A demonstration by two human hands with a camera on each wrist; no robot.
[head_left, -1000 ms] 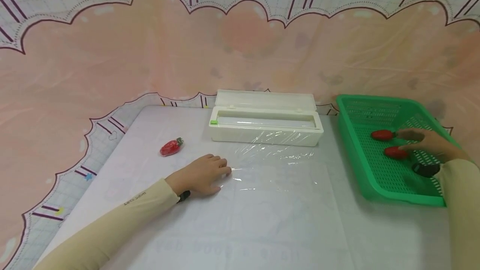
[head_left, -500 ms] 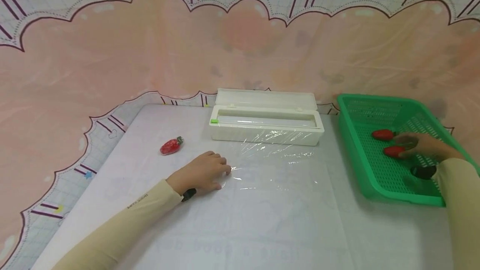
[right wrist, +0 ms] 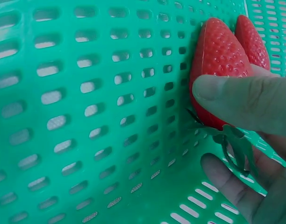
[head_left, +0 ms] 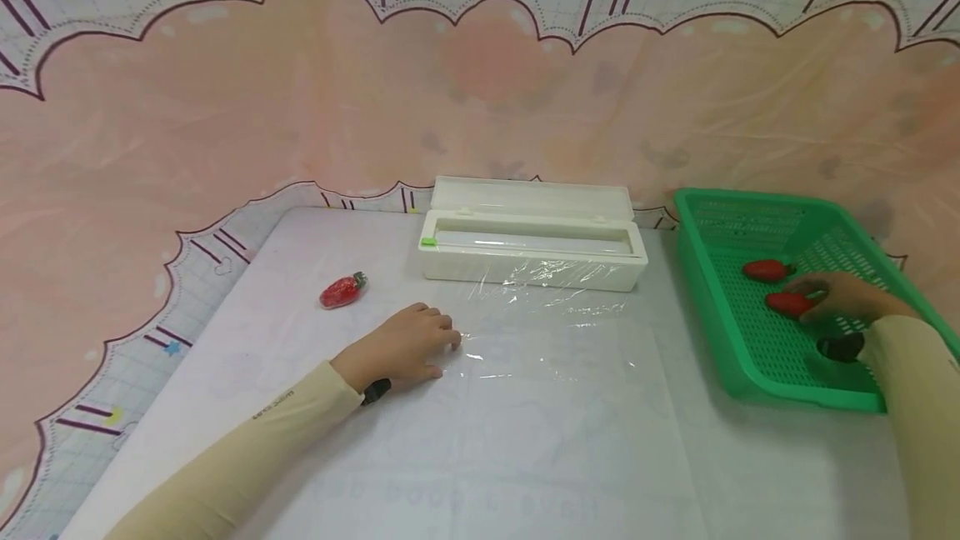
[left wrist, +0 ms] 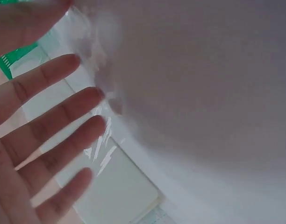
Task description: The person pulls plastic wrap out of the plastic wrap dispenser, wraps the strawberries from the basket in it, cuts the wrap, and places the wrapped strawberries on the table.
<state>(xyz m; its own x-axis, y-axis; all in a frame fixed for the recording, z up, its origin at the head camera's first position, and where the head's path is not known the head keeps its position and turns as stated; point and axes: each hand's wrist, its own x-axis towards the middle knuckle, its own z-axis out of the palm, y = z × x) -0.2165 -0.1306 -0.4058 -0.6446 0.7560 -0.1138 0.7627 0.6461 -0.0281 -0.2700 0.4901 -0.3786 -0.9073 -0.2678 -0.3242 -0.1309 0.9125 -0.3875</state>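
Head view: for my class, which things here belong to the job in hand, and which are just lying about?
Likely the job:
held strawberry, in the right hand
second strawberry, beside it
green basket, around both
clear film, by the left hand
white box, film over its front
lone strawberry, seemingly film-covered

Likely just surroundings:
patterned cloth, behind
white table cover, underneath

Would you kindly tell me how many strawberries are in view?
3. One strawberry lies on the table, left of the white box; two are in the green basket: the nearer strawberry in the right hand, the farther strawberry beyond it. The hand might hide more.
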